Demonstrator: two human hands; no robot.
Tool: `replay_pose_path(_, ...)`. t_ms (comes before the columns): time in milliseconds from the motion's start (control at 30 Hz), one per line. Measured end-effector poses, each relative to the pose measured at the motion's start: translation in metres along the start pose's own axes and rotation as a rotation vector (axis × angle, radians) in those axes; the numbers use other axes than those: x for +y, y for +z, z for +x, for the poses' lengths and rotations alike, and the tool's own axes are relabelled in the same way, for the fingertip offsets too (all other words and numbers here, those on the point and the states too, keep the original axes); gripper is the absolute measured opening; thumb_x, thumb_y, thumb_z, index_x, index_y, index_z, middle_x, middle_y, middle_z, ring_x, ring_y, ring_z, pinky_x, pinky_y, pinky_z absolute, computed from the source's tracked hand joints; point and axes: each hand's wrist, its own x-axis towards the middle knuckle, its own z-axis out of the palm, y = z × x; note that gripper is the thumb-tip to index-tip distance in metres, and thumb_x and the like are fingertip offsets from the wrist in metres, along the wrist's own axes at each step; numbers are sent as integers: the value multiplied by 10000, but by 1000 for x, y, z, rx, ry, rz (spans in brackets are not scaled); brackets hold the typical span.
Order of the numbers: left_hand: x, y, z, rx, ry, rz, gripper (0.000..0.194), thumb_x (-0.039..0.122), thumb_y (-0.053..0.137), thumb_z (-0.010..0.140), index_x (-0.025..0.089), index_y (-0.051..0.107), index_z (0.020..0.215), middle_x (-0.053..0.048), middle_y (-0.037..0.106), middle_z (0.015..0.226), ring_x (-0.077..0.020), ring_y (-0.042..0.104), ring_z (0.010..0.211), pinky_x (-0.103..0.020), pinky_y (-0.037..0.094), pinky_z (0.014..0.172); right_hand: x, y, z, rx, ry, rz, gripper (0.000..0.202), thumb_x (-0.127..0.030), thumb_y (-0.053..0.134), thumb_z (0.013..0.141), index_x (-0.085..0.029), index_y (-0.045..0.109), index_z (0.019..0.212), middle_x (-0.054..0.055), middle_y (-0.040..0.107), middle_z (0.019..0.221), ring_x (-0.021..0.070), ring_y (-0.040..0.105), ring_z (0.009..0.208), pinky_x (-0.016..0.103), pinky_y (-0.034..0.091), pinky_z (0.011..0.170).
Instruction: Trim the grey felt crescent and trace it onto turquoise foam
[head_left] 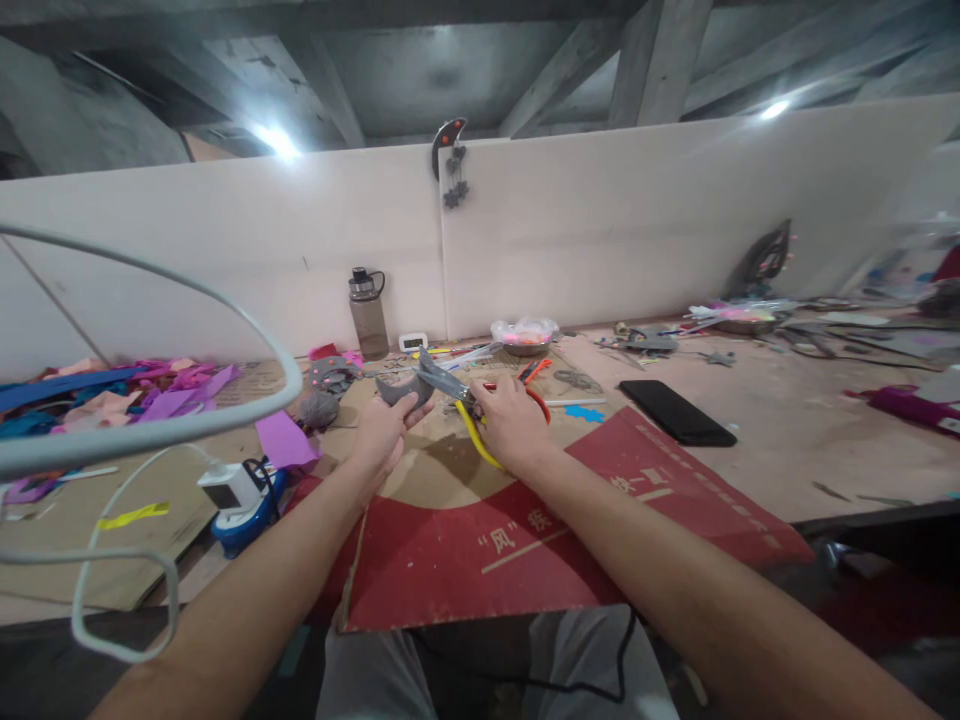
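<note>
My left hand pinches a small grey crescent-shaped piece, probably felt, above the cardboard sheet. In my right hand is a pair of scissors, its blades pointing left at the grey piece's right end. Whether the blades touch the piece I cannot tell. A yellow handle shows beneath the right hand, and red and orange handle parts show beside it; which of these belong to the scissors is unclear. Left of my left hand lies a ball of grey yarn. Under both hands spreads a red and brown cardboard sheet.
A black phone lies to the right. Behind stand a water bottle and a bowl of pink pieces. A blue power strip with a white charger and cable sits left, near coloured felt scraps.
</note>
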Motion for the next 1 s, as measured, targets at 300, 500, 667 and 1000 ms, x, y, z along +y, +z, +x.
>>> replay_pose_path(300, 4, 1, -1, 28, -10, 48, 191, 12, 664, 680, 115, 661, 841, -100, 713, 982, -216, 686, 905, -423, 573, 871, 13, 10, 3, -28, -8, 154, 294, -212, 410, 910, -239, 589, 1141, 109, 619, 1026, 232, 590, 905, 318, 424, 754)
replay_pose_path(500, 7, -5, 5, 50, 20, 46, 162, 15, 654, 676, 127, 615, 786, -63, 714, 848, -188, 686, 796, -450, 574, 843, 19, 19, 9, 76, -17, 409, 339, -142, 520, 831, -202, 578, 1160, 102, 579, 1082, 204, 557, 959, 290, 423, 841)
replay_pose_path(667, 6, -8, 8, 33, 17, 36, 183, 25, 668, 670, 120, 626, 820, -79, 721, 868, -188, 693, 806, -407, 577, 835, 13, 28, 7, 63, -82, 383, 335, -228, 569, 823, -181, 564, 1155, 103, 519, 1026, 218, 523, 956, 314, 433, 827)
replay_pose_path(1000, 7, -1, 1, 83, 16, 136, 165, 4, 677, 690, 109, 631, 809, -94, 713, 890, -179, 694, 772, -408, 588, 822, 8, 7, 0, -19, -71, 70, 270, -273, 465, 896, -234, 590, 1132, 119, 566, 1013, 234, 565, 895, 299, 425, 709)
